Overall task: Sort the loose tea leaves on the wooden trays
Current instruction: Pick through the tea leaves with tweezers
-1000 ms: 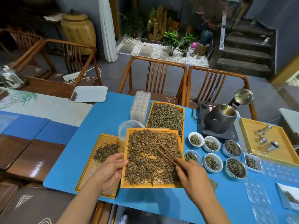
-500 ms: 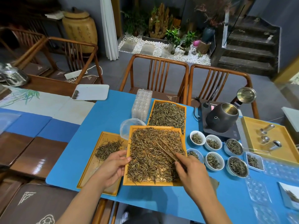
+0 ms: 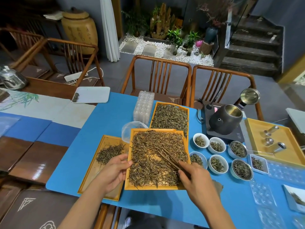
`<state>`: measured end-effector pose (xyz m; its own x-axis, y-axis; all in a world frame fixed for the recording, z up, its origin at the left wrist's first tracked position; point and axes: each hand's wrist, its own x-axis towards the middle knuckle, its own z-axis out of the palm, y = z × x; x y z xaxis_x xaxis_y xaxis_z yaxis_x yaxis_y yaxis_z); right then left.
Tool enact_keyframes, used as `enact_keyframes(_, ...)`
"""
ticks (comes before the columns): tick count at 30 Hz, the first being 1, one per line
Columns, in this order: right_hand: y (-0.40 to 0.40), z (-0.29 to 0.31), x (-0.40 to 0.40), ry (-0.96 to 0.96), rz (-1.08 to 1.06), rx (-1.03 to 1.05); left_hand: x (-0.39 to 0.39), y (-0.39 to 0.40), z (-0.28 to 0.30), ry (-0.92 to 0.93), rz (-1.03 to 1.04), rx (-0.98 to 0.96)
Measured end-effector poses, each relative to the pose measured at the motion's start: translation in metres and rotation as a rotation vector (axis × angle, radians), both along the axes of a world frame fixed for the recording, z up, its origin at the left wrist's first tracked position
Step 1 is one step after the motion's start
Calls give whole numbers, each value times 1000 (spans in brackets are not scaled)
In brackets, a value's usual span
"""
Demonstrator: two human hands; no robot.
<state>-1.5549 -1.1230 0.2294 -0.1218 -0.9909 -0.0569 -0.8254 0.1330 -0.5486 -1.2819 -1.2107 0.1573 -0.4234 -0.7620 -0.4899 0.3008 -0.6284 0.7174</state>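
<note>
Three orange wooden trays lie on the blue mat. The middle tray point(image 3: 153, 187) is thick with loose brown tea leaves point(image 3: 148, 164). My left hand point(image 3: 113, 172) grips its left edge, thumb on the rim. My right hand point(image 3: 196, 180) holds dark wooden tongs point(image 3: 168, 160), whose tips rest among the leaves at the tray's centre-right. The left tray point(image 3: 97, 179) carries a small pile of leaves point(image 3: 109, 152). The far tray point(image 3: 156, 108) is full of greener leaves.
Several white cups point(image 3: 217, 170) and strainers with leaves stand right of the middle tray. Behind them sit a dark kettle point(image 3: 225, 119) on a hob and a yellow tray point(image 3: 288, 156) with metal scoops. Clear plastic moulds point(image 3: 144, 106) and a plastic bag point(image 3: 130, 129) lie behind.
The tongs have shifted slightly within the leaves of the middle tray, and my left thumb has come further onto its left rim. The view has drifted a little.
</note>
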Motion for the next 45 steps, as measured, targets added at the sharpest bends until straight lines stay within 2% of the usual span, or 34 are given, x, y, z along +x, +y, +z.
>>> enact_keyframes(5,3,3,4,-50,77,-20,1,-1,-2,-13,11,-3)
enact_keyframes(10,7,-1,16,-53,252,76,0,-1,-2,-19,15,8)
enact_keyframes(15,8,0,10,-71,145,38,1,0,-1,-6,15,5)
enact_keyframes(34,15,-1,5,-125,53,2,-3,2,3,-33,7,8)
enact_keyframes(40,4,-2,-22,-84,-142,-85,-2,4,2,-46,5,15)
enact_keyframes(45,-7,-4,-31,2,-160,-78,-2,5,3,-26,3,17)
